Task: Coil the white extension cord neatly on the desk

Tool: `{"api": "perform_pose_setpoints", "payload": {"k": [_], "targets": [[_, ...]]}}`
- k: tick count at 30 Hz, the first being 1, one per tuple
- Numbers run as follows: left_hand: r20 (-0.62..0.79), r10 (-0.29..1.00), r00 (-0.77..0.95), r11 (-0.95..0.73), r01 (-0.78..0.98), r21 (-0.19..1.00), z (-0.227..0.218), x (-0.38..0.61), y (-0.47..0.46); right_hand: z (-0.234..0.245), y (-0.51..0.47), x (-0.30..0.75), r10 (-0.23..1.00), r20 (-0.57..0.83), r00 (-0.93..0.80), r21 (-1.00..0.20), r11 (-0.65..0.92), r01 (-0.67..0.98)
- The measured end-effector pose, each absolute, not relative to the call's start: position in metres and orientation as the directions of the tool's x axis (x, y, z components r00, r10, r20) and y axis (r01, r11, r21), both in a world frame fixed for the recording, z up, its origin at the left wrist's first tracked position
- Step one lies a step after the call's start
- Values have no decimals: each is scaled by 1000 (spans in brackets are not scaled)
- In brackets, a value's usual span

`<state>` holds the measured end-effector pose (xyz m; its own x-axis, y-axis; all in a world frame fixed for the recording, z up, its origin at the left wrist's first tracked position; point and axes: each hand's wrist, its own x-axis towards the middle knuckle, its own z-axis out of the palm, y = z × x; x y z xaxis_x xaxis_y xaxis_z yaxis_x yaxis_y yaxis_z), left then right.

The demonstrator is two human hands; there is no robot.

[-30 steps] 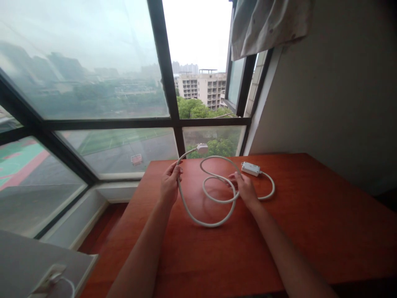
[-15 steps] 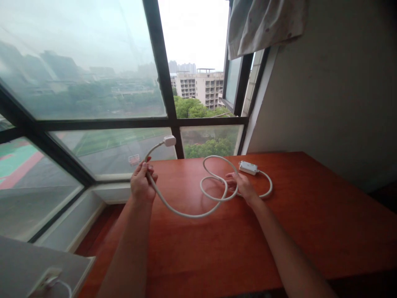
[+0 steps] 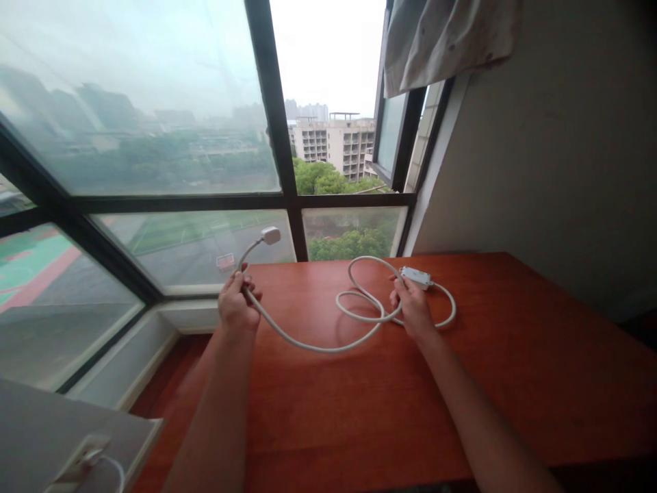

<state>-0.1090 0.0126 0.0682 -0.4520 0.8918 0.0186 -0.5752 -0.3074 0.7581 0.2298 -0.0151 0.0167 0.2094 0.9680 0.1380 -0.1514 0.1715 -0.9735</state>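
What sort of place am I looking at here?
Probably a room on an upper floor, perhaps in a home or dormitory: a reddish-brown table stands by a large window, a curtain hangs over it, and the view looks down on trees.

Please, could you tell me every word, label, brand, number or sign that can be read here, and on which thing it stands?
No text can be read.
White box on the cable: any marking is too small and blurred.
Plug: no lettering can be made out.
Wall socket: too blurred to tell.
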Motion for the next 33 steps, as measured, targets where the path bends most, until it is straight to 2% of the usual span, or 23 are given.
{"api": "perform_pose_setpoints", "payload": {"k": [3, 6, 8, 11, 13, 15, 17, 21, 23, 25, 27, 29, 31, 33], "targets": [[8, 962, -271, -167, -570, 804, 69, -90, 10, 15, -13, 232, 974, 43, 221, -878, 142, -457], [31, 996, -90, -72, -501, 863, 70, -81, 5, 13, -11, 239, 981, -67, 182, -702, 83, -708], [24, 999, 29, -9, -428, 904, 72, -81, 1, 12, -10, 244, 978, -131, 165, -575, 61, -816], [-31, 983, 183, 85, -295, 952, 73, -83, -3, 12, -9, 249, 972, -185, 142, -430, 49, -901], [-57, 966, 253, 118, -236, 964, 70, -77, -4, 12, -9, 248, 971, -201, 133, -392, 45, -919], [-71, 954, 293, 139, -218, 966, 64, -62, -4, 13, -10, 244, 971, -203, 129, -412, 35, -910], [-72, 959, 275, 143, -245, 959, 55, -42, -4, 13, -10, 239, 974, -185, 129, -484, 24, -875], [-115, 980, 161, 167, -368, 914, 40, -3, -8, 12, -12, 231, 986, -109, 127, -736, 5, -677], [-173, 977, 127, 211, -419, 883, 37, 7, -10, 11, -13, 230, 990, -64, 122, -894, -2, -449], [-182, 974, 134, 224, -473, 852, 35, 10, -11, 11, -14, 231, 993, 8, 118, -995, 20, -98], [-144, 979, 144, 198, -506, 839, 35, 10, -11, 12, -16, 231, 988, 102, 114, -954, 65, 292], [-113, 987, 118, 156, -476, 865, 35, 9, -11, 13, -18, 230, 978, 187, 91, -821, 104, 562], [-70, 997, 40, 79, -334, 939, 35, 9, -10, 14, -20, 228, 970, 241, 37, -728, 156, 667], [59, 997, -44, -60, -35, 998, 34, 9, -10, 14, -22, 225, 960, 276, -37, -699, 227, 679]]}}
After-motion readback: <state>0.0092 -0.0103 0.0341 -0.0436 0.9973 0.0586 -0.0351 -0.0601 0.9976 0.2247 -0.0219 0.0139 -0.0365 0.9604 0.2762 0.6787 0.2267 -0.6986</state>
